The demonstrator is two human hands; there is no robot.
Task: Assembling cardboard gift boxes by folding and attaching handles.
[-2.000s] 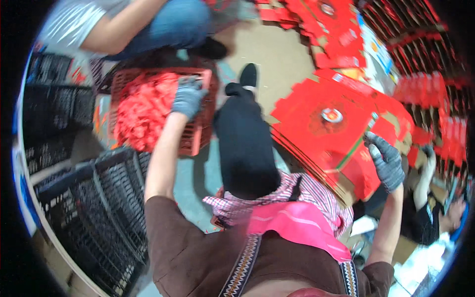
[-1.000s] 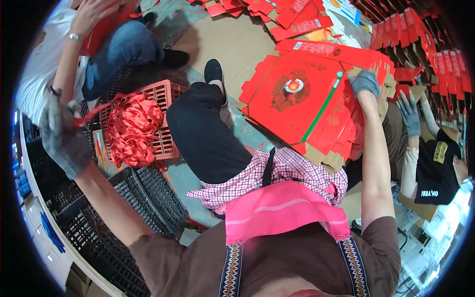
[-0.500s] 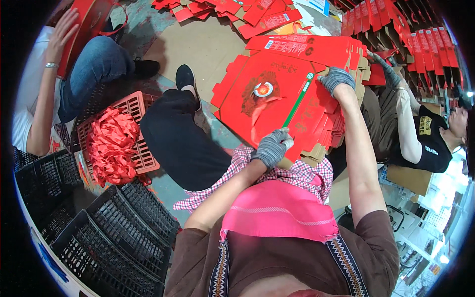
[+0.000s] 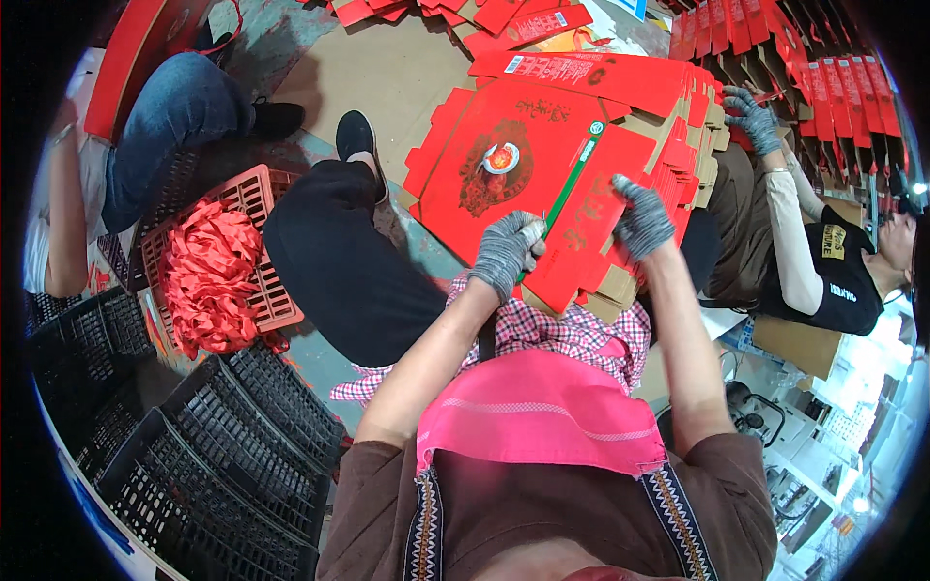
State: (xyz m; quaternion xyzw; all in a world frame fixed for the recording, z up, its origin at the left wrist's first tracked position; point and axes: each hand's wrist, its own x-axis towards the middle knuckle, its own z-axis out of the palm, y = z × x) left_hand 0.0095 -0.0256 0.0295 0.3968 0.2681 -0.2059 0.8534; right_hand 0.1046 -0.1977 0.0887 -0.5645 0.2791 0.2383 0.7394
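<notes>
A stack of flat red cartons (image 4: 581,208) lies across my lap, with brown inner flaps showing along its right side. The top carton carries a round white-and-orange emblem and a green stripe (image 4: 573,179). My left hand (image 4: 509,254), in a grey striped knit glove, is closed at the near end of the green stripe; what its curled fingers hold, if anything, is hidden. To the right of the stripe, my right hand (image 4: 642,218), gloved alike, rests on or just over the top carton. Its fingers point away from me, loosely extended, with nothing visible in them.
At left, a pink crate (image 4: 276,290) holds a heap of red ribbons (image 4: 213,281). Black crates (image 4: 232,445) stand at lower left. A co-worker sits left with a red carton (image 4: 145,68), another at right (image 4: 833,261). Red cartons (image 4: 533,34) lie beyond the cardboard sheet.
My right hand has come back from the stack's far right side onto the top carton. My left hand has shifted left and curled tighter. The red ribbon across the carton no longer shows.
</notes>
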